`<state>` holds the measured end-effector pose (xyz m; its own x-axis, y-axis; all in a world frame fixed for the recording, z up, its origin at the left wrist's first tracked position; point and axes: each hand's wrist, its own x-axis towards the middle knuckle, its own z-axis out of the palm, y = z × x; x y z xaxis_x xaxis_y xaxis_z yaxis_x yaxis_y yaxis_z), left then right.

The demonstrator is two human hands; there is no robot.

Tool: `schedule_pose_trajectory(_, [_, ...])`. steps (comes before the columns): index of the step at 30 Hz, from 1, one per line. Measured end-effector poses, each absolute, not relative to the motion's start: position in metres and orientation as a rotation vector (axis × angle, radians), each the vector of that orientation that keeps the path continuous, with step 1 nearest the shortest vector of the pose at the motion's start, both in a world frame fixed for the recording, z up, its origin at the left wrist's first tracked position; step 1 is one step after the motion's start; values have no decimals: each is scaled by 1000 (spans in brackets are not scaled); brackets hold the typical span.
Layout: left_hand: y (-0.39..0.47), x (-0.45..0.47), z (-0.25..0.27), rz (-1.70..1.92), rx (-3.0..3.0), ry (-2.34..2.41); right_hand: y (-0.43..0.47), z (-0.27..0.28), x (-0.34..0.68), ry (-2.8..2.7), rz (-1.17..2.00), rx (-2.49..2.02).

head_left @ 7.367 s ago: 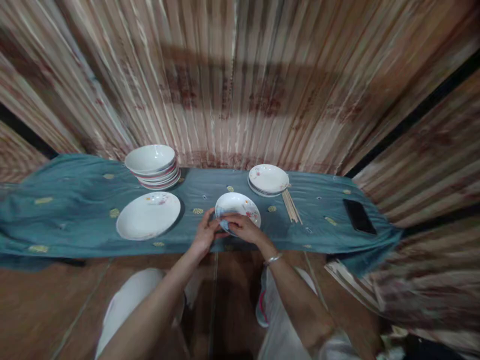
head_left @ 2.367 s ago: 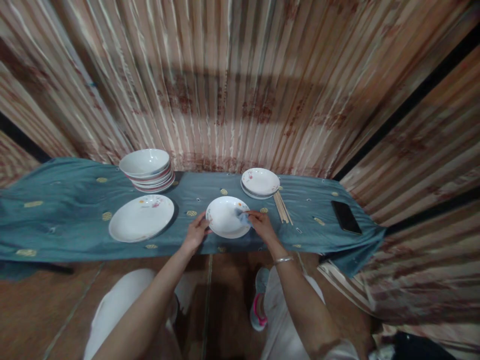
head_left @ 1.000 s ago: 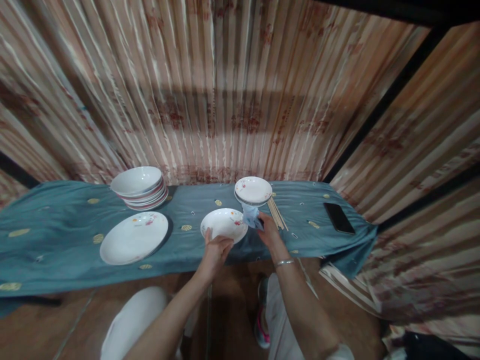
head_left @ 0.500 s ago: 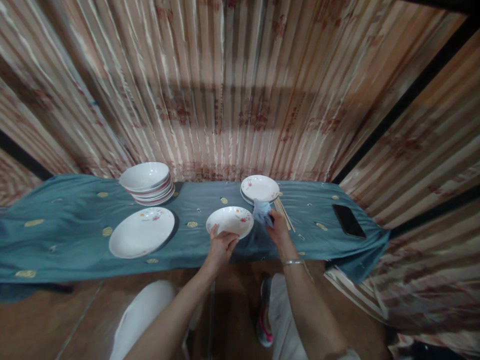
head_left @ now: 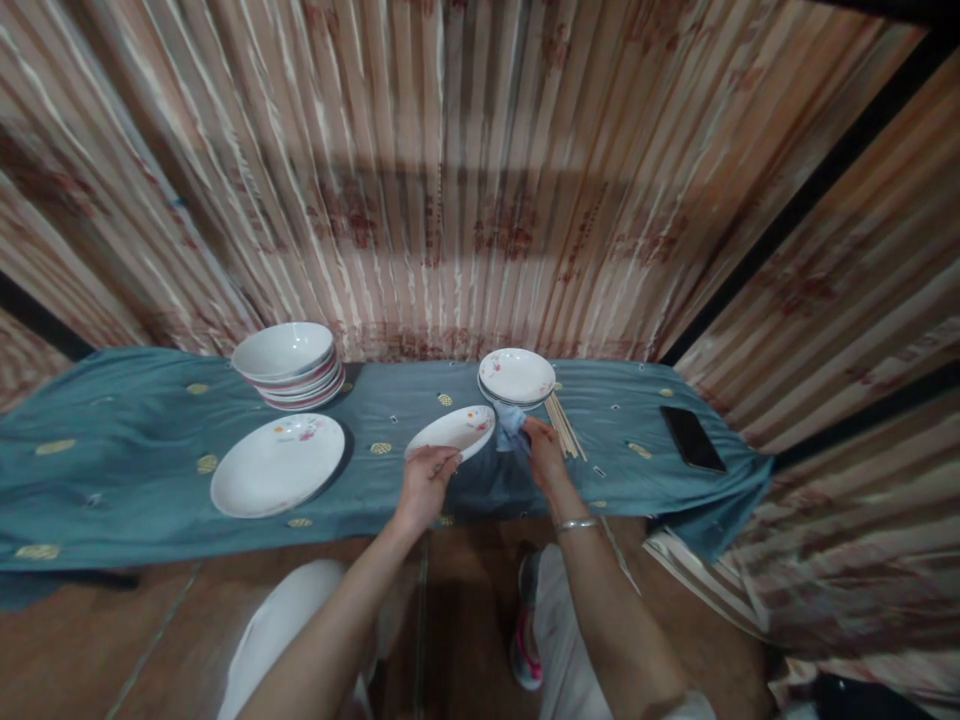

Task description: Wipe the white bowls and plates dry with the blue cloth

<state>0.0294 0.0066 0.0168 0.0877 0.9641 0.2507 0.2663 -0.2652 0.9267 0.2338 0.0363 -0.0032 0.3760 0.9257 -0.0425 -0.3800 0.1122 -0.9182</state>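
My left hand (head_left: 429,487) is closed on the near rim of a white plate (head_left: 459,432) with a floral pattern, held tilted above the table. My right hand (head_left: 541,448) grips a crumpled light-blue cloth (head_left: 511,428), just to the right of that plate. Behind the cloth is a small stack of matching plates (head_left: 517,376). Several wooden chopsticks (head_left: 564,425) lie beside the stack, partly behind my right hand.
A stack of white bowls (head_left: 289,365) with red bands stands at the back left. A large oval plate (head_left: 277,468) lies in front of it. A black phone (head_left: 692,438) rests at the right end of the green tablecloth (head_left: 142,440). Behind hangs a striped curtain (head_left: 465,200).
The plate in my left hand has tipped more steeply, its right side up. Both hands have shifted slightly left in view, and the cloth stays in my right hand.
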Motion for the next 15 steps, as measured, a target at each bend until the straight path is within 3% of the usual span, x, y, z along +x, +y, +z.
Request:
schedule_pose_trajectory(8, [16, 12, 32, 1320, 1143, 1234, 43, -5, 219, -707, 1038, -1035])
schedule_pose_trajectory(15, [18, 3, 37, 1382, 638, 923, 56, -6, 209, -691, 1007, -1011])
